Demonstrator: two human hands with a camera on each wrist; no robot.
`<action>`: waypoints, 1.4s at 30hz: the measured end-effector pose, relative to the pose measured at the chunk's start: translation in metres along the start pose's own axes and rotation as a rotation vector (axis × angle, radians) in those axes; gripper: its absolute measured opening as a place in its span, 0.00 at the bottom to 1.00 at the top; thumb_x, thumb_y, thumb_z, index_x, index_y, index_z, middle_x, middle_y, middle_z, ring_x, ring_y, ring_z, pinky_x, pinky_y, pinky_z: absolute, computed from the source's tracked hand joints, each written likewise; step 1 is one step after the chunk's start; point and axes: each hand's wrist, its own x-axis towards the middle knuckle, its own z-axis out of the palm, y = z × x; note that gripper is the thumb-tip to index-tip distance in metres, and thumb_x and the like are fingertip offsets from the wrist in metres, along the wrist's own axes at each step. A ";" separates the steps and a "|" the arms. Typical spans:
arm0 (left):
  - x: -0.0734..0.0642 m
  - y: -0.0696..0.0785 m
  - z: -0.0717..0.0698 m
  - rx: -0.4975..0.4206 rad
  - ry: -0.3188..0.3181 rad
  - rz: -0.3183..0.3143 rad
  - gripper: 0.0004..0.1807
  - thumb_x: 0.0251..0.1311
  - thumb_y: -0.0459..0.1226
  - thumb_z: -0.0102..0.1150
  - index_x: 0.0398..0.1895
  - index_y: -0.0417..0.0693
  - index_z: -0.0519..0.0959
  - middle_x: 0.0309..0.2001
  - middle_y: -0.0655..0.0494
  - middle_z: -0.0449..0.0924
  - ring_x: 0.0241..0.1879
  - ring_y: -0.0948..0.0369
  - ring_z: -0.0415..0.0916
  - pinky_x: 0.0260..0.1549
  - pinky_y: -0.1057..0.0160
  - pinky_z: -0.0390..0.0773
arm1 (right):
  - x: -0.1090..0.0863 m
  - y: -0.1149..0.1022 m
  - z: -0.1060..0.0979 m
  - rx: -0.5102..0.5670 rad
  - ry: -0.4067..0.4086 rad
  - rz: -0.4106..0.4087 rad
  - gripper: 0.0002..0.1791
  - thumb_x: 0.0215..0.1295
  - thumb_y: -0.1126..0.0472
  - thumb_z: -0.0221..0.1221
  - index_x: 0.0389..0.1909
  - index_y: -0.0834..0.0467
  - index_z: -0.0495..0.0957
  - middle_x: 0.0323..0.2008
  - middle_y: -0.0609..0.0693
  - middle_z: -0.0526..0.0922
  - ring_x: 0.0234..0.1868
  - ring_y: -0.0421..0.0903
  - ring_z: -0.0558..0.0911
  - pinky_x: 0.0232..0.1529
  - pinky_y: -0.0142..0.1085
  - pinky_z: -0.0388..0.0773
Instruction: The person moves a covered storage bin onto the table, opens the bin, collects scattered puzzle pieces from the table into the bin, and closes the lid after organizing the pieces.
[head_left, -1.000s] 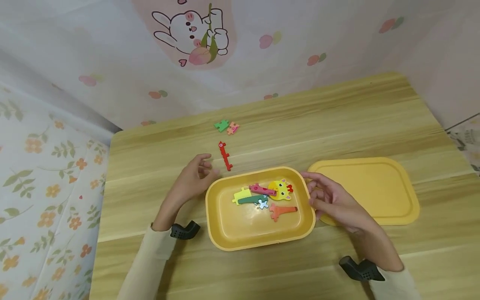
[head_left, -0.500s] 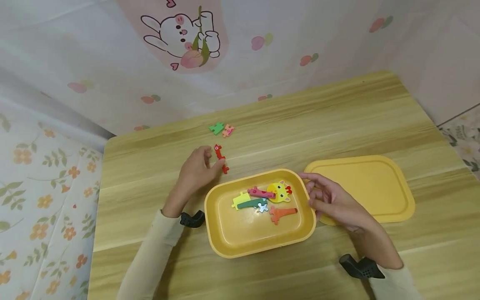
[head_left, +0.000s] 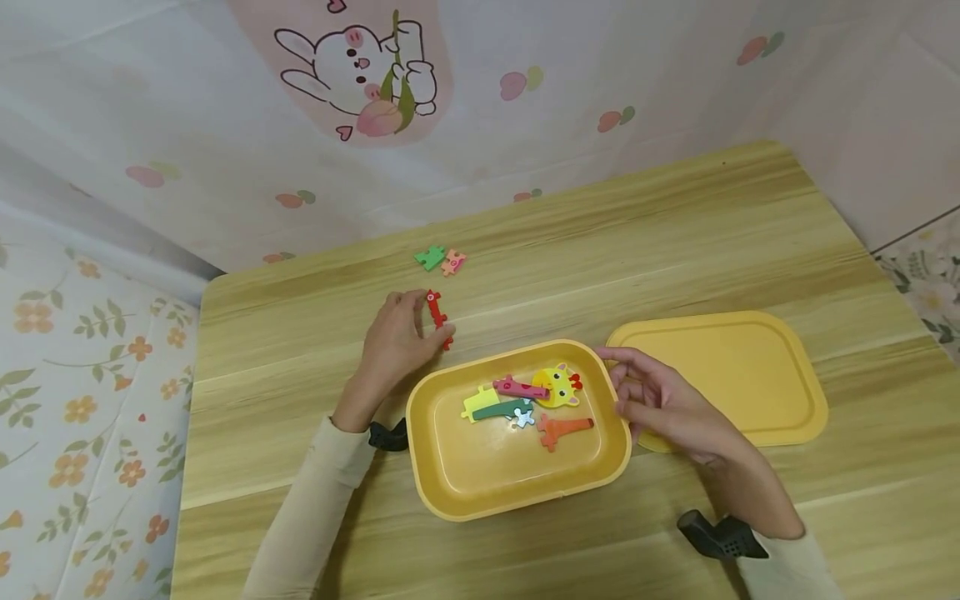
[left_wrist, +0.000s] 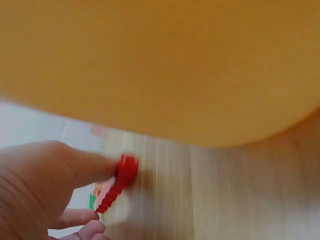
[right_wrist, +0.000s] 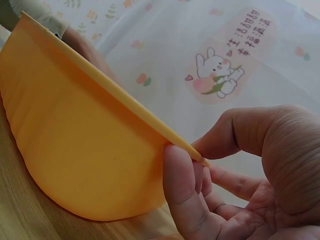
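My left hand (head_left: 396, 337) pinches a long, narrow red puzzle piece (head_left: 436, 308) lengthwise, thumb at its near end and fingertips at the far end. In the left wrist view the red piece shows edge-on, close over the wood. My right hand (head_left: 663, 404) grips the right rim of a yellow plastic box (head_left: 487, 467), with thumb and fingers on either side of the edge in the right wrist view. Inside the box lie several puzzle pieces: a yellow giraffe head (head_left: 558, 388), a pink strip (head_left: 517, 387), a green strip (head_left: 498, 408), an orange piece (head_left: 558, 428), a yellow piece (head_left: 477, 403) and a pale blue piece (head_left: 523, 417).
Beyond the red piece, a green puzzle piece (head_left: 431, 257) and a peach-pink one (head_left: 453, 262) lie side by side. A flat yellow lid (head_left: 723, 379) rests on the wooden table (head_left: 660, 242) right of the box. Patterned cloth (head_left: 480, 125) hangs behind the table.
My left hand has reached forward from beside the box's back left corner and taken hold of the red puzzle piece. The right hand has stayed on the box rim.
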 end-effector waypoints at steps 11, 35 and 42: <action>0.000 -0.002 -0.006 -0.023 0.037 0.032 0.22 0.67 0.40 0.62 0.62 0.42 0.82 0.54 0.43 0.81 0.45 0.49 0.76 0.38 0.52 0.79 | 0.001 0.000 0.000 0.018 -0.006 -0.012 0.37 0.71 0.79 0.56 0.79 0.64 0.58 0.41 0.54 0.79 0.35 0.40 0.85 0.26 0.39 0.91; -0.007 -0.015 -0.019 -0.148 0.037 0.035 0.18 0.75 0.32 0.56 0.64 0.40 0.81 0.54 0.39 0.82 0.52 0.45 0.80 0.56 0.44 0.83 | 0.003 -0.002 0.001 0.023 -0.018 0.009 0.37 0.72 0.78 0.56 0.79 0.63 0.57 0.41 0.54 0.80 0.35 0.41 0.86 0.26 0.40 0.91; -0.013 -0.016 -0.029 -0.237 0.041 0.011 0.18 0.74 0.31 0.55 0.64 0.36 0.77 0.56 0.39 0.81 0.52 0.45 0.82 0.56 0.45 0.86 | 0.002 -0.004 -0.001 0.012 -0.009 0.004 0.36 0.72 0.78 0.56 0.79 0.64 0.57 0.41 0.54 0.80 0.36 0.40 0.85 0.25 0.38 0.90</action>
